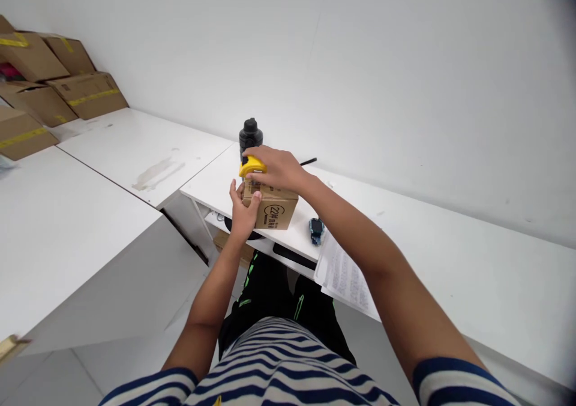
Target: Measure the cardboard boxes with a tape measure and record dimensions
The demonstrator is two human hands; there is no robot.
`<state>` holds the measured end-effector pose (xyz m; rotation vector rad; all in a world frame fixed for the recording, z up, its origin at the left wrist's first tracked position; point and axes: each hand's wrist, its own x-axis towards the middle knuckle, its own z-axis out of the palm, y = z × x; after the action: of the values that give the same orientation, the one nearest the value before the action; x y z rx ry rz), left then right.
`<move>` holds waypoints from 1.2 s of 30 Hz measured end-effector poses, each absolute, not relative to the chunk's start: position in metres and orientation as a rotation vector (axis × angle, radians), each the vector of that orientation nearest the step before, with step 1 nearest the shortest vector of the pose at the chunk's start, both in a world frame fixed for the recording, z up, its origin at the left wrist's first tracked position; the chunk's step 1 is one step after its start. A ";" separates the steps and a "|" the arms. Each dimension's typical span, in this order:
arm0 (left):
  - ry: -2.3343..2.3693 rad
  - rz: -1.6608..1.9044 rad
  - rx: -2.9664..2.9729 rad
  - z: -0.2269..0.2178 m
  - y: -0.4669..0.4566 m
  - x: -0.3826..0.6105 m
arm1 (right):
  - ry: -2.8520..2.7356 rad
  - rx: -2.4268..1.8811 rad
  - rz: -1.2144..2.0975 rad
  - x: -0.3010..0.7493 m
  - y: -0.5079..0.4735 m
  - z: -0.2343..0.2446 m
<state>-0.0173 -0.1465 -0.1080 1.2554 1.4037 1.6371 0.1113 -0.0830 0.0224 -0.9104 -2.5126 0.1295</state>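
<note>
striped shirt (288, 370); l hand (245, 214) gripping box (281, 214), r hand (281, 166) clasping yel. tool (254, 164).

Our right hand (278, 166) sits slightly farther out, its back turned upward and its fingers (255, 152) bent over in a grip, while our right forearm (348, 226) slants in from the right. Our left hand (244, 215) is just nearer to us, thumb (257, 197) and fingers parted and pointing forward, our left forearm (220, 281) angled forward behind it.
</note>
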 end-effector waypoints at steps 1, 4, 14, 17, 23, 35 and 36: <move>1.466 1.657 1.282 -0.106 -0.151 -0.017 | -2.498 -0.901 0.130 0.107 -0.086 0.023; 1.656 1.872 1.481 -0.098 -0.173 -0.012 | -2.458 -0.900 0.130 0.114 -0.104 0.027; 1.026 1.559 1.444 -0.113 -0.235 0.080 | -2.025 -1.064 0.355 0.219 -0.215 -0.072; 1.039 1.338 1.432 -0.130 -0.224 0.104 | -1.831 -1.278 0.331 0.268 -0.220 -0.104; 0.744 0.877 1.799 -0.148 -0.191 0.137 | -2.033 -2.045 0.104 0.392 -0.174 -0.135; 0.773 0.599 1.849 -0.160 -0.169 0.165 | -1.500 -1.517 0.647 0.409 -0.202 -0.147; 0.773 0.605 1.864 -0.161 -0.168 0.165 | -1.395 -1.365 0.817 0.405 -0.207 -0.151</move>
<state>0.1655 -0.1679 -0.1606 1.8638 0.7729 0.6052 0.4045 -0.2067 -0.1507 -1.3653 -1.3950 0.8167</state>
